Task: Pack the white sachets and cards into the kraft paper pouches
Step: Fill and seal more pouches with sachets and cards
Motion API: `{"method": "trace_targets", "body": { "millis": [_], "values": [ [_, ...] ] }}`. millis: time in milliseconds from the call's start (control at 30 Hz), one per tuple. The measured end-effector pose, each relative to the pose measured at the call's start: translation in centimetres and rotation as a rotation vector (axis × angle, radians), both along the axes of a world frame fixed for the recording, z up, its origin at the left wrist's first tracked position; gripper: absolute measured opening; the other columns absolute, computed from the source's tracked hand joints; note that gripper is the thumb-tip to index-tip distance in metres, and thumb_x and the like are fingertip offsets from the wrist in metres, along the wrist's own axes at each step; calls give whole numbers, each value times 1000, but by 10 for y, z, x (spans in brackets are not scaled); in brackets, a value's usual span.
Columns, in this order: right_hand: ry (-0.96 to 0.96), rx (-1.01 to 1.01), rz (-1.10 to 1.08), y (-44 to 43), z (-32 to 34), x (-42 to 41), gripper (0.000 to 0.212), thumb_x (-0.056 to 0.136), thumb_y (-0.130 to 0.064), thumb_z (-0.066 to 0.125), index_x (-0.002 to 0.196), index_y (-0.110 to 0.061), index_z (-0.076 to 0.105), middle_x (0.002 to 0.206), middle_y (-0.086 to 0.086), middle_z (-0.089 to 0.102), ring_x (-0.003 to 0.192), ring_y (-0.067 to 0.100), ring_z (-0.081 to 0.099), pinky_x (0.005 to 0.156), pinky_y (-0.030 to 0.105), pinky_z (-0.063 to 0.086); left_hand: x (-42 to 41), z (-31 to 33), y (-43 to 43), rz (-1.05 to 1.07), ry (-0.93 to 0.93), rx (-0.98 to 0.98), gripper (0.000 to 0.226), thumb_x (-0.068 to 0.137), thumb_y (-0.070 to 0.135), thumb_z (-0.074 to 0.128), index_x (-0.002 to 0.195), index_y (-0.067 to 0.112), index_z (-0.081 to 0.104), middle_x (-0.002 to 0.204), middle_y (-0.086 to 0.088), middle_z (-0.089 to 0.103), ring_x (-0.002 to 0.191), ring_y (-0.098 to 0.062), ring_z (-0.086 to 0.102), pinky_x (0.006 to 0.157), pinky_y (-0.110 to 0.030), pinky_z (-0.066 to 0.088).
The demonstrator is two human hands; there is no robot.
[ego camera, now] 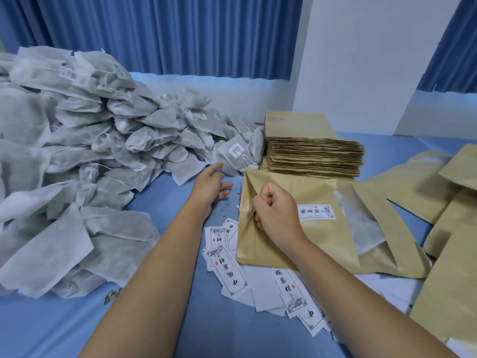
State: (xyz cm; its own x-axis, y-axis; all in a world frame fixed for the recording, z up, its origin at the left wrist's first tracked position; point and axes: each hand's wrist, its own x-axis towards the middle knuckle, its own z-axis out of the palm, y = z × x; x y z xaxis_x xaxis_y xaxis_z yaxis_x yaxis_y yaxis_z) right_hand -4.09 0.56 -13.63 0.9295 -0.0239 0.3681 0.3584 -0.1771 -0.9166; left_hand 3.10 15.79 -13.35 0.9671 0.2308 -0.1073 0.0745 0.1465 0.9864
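White sachets [77, 151] heaped left, cards [227, 270] scattered front, kraft pouch [322, 240] ctr w/ sachet visible thru window, pouch stack [313, 157] behind.

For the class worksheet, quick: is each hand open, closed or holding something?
Left hand: open, holding nothing, beside the pile of white sachets.
Right hand: closed, gripping the open edge of the paper pouch.

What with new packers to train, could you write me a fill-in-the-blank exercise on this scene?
1. The sachets are piled on the person's ____ side.
2. The right hand grips an open pouch, while the left hand holds ____.
3. The cards lie on a ____ cloth.
Missing words: left; nothing; blue.
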Motion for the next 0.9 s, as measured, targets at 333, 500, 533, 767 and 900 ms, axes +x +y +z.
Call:
{"method": "trace_targets", "body": {
  "millis": [333, 500, 533, 767, 900],
  "values": [
    [26, -3, 21, -1, 1, 1, 26, 82, 6, 51, 66, -9, 37, 51, 11, 42, 36, 9, 42, 40, 20, 35, -4, -3, 5, 287, -105, 183, 11, 85, 30, 67, 79, 22, 65, 80, 1, 69, 73, -14, 62, 62, -22, 48],
    [50, 23, 34, -4, 3, 0, 23, 82, 6, 50, 68, -7, 38, 50, 8, 43, 37, 10, 42, 39, 20, 35, -17, 23, 13, 388, -307, 391, 28, 76, 20, 72, 96, 20, 52, 106, 0, 54, 100, -16, 51, 87, -26, 42],
    [54, 23, 34, -4, 4, 1, 23, 82, 6, 50, 68, -8, 39, 50, 8, 43, 37, 10, 42, 40, 20, 35, -23, 27, 14, 366, -340, 416, 28, 76, 16, 68, 97, 21, 51, 109, 0, 54, 102, -16, 51, 87, -27, 43],
    [43, 68, 17, -4, 2, 2, 29, 84, 6, 50, 66, -12, 37, 45, 3, 42, 35, 10, 41, 38, 20, 34, -52, 50, 19, 101, -287, 60, 13, 83, 14, 68, 79, 22, 59, 73, 6, 60, 62, -10, 56, 58, -25, 44],
    [7, 167, -22, -5, 5, 0, 32, 83, 8, 49, 64, -14, 35, 43, 3, 39, 33, 11, 38, 36, 18, 31, -53, 43, 6, -26, -205, 369, 17, 84, 14, 68, 76, 20, 55, 72, 4, 55, 62, -11, 51, 55, -22, 40]
  ]
}}
